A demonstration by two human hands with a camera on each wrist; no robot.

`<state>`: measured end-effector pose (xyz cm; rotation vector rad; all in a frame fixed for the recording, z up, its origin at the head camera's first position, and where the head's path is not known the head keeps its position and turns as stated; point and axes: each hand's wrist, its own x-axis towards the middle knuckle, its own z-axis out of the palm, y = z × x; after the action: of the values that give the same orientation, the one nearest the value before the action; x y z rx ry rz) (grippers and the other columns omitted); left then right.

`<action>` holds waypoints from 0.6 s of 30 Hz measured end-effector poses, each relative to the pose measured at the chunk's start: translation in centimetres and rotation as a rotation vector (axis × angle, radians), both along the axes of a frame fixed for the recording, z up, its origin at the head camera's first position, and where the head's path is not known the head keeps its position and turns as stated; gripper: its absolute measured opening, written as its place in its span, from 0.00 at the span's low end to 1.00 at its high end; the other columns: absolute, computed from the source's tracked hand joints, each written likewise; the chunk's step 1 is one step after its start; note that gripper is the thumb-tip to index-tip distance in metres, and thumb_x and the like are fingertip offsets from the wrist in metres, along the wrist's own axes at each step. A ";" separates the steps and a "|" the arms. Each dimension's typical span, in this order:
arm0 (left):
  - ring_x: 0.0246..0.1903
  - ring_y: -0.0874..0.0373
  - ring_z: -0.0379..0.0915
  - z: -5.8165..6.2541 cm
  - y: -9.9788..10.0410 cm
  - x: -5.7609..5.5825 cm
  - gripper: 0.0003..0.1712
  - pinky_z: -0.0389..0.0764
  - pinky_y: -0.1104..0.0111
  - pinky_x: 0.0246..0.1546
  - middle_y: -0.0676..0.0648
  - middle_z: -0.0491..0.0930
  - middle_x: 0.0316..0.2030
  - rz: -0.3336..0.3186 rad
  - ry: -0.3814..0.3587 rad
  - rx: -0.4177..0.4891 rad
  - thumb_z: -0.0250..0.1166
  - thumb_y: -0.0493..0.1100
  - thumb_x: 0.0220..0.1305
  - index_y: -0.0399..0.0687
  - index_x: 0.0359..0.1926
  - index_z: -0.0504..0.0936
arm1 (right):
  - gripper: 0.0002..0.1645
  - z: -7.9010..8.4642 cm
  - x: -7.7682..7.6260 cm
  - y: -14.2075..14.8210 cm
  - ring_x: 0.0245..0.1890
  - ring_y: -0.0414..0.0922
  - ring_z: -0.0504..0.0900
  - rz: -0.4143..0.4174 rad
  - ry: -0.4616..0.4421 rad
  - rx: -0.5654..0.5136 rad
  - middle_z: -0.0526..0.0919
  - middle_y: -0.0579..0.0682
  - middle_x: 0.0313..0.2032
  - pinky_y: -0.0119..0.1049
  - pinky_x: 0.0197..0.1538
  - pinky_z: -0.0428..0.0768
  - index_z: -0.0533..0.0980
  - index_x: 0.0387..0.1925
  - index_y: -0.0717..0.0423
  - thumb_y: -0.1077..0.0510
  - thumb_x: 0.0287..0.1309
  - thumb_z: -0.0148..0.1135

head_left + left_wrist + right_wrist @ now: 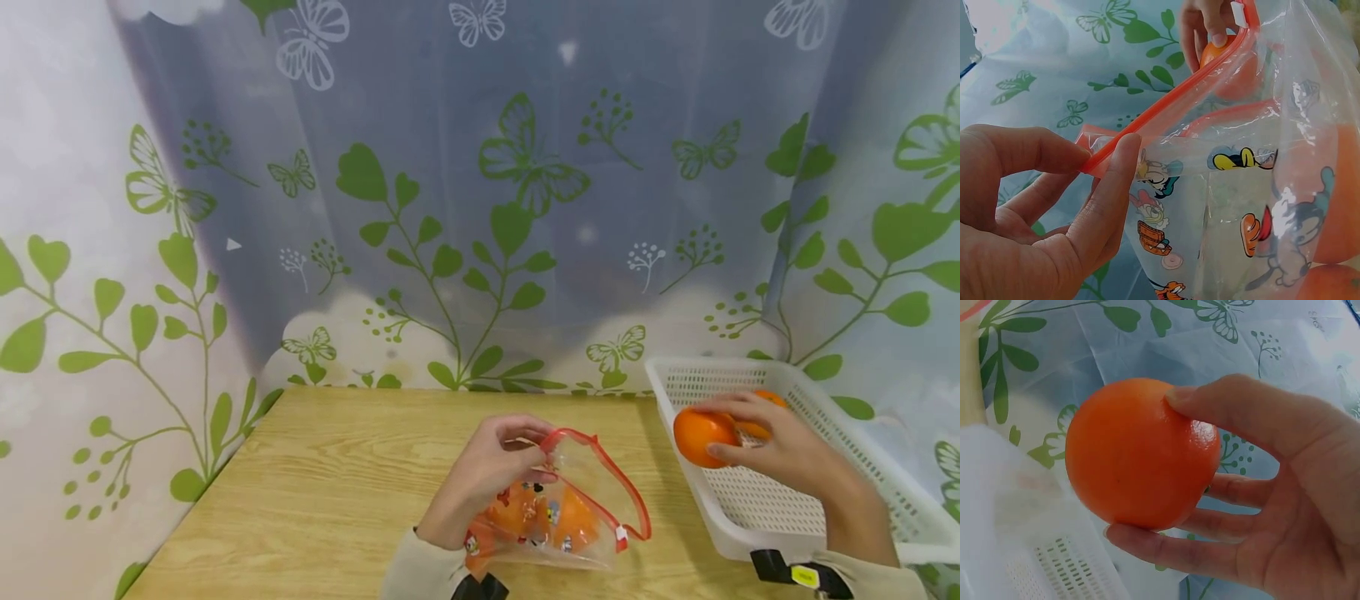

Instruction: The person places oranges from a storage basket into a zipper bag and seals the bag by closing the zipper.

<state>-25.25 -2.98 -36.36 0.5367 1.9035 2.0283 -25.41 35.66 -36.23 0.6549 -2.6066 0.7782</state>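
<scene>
Your left hand (491, 467) pinches clear bag (585, 552); right hand (783, 442) holds round fruit (701, 437)

Head: orange fruits (573, 517) sit inside your bag; your round fruit is near the white basket (720, 533), where another fruit (772, 399) lies. Left wrist: your narrow pinch grips the red zip edge (1172, 98), bag gaping. Right wrist: your wide grip spans the round fruit.

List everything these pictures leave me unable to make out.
Number of fruits in the bag: head view, printed plastic and overlap obscure them; left wrist view, the frame edge cuts them off.
Full shape of the basket fruit: head view, behind the right hand.
Whole basket: right wrist view, cut off by the left and bottom edges.
Wrist label's wording: head view, too small.
</scene>
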 end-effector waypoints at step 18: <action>0.41 0.49 0.87 0.1 -0.2 0.3 0.15 0.93 0.60 0.44 0.40 0.86 0.45 0.015 0.014 -0.008 0.67 0.35 0.69 0.35 0.55 0.84 | 0.27 0.4 0.7 -2.2 0.51 0.17 0.67 0.031 -0.029 -0.041 0.77 0.59 0.61 0.28 0.35 0.87 0.83 0.58 0.49 0.59 0.55 0.78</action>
<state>-24.95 -3.14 -36.28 0.5372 1.9285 2.0309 -24.70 33.45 -35.86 0.6792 -2.6050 0.8541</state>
